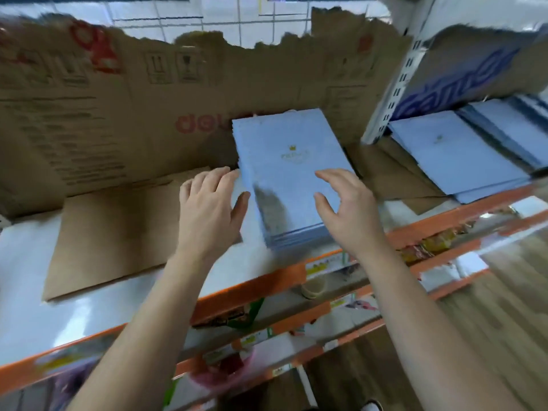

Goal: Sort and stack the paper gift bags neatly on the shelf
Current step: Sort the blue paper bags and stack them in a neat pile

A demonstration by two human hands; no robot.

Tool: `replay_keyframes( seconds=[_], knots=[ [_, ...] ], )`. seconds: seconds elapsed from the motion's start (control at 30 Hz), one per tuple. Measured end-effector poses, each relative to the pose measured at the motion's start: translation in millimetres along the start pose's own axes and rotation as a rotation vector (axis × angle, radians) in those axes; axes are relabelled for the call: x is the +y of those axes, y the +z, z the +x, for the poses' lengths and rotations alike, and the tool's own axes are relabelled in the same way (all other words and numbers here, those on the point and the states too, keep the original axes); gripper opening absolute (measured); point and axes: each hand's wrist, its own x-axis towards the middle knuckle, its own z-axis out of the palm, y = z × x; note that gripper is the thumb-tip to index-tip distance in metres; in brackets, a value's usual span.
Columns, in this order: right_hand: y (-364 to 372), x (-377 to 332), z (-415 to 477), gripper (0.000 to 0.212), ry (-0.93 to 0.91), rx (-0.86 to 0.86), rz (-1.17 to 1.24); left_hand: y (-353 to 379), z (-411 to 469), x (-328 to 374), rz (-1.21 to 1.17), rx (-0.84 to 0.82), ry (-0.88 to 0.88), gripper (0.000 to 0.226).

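Now, the stack of blue gift bags (284, 173) lies flat on the shelf (74, 315), its back end close to the torn cardboard backing (118, 99) and its front end near the orange lip. The left hand (207, 203) is spread against the stack's left side with its fingers fairly straight and its thumb at the near corner, gripping nothing. The right hand (347, 203) is poised over the top right part, fingers loosely bent and apart, also holding nothing. With this blur I can't say whether its fingertips touch the top bag or hover just above.

It looks like a squaring-up: the edges line up fairly well, though the stack sits at a slant to the shelf front. Past the white upright (397, 81), another pile of blue bags (456, 155) lies fanned and loose. I'd judge one stack nearly done and that pile left to tidy.
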Motion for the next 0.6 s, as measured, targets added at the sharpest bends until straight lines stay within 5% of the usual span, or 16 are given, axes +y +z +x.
replay_keyframes(
  seconds=[0.37, 0.6],
  knots=[
    [-162, 195, -21, 0.031, 0.159, -0.046, -0.112, 86, 61, 244, -0.093, -0.078, 0.045, 0.045],
    [-205, 280, -30, 0.032, 0.226, -0.073, -0.138, 124, 69, 325, -0.147, -0.186, 0.002, 0.046]
  ],
)
